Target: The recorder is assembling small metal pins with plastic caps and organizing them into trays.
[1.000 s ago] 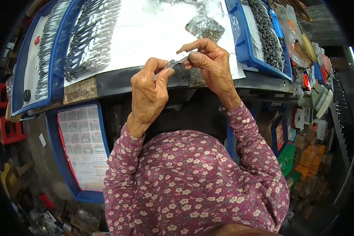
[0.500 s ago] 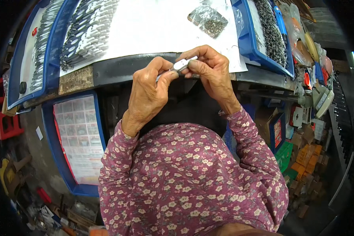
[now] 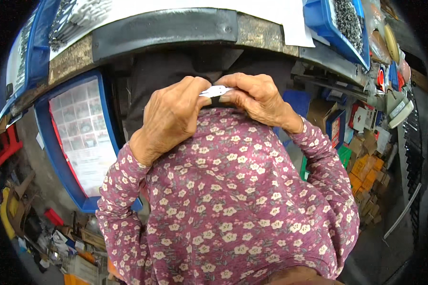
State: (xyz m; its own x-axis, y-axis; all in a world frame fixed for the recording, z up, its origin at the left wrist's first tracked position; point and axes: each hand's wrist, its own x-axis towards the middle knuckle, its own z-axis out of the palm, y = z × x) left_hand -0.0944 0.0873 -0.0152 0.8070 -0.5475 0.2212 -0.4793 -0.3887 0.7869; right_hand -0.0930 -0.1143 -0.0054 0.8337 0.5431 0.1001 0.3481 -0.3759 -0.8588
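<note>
A small, long white plastic part (image 3: 216,91) with a few dark spots is held between my two hands, close in front of my body. My left hand (image 3: 169,111) pinches its left end between thumb and fingers. The right end sits in the pinch of my right hand (image 3: 259,97), thumb below and forefinger above. Both hands are off the table, nearer to me than its dark front edge (image 3: 166,32). My fingertips hide the part's two ends.
Rows of white and dark parts (image 3: 88,14) lie on white paper at the table's far left. A blue tray (image 3: 318,21) of small dark pieces stands at the right. Below the table, left, is a blue bin (image 3: 45,114) holding a printed sheet. Orange boxes (image 3: 366,166) are stacked at right.
Both hands have come back from the table edge toward my body, with the white part still pinched between them. The table now sits higher in the picture.
</note>
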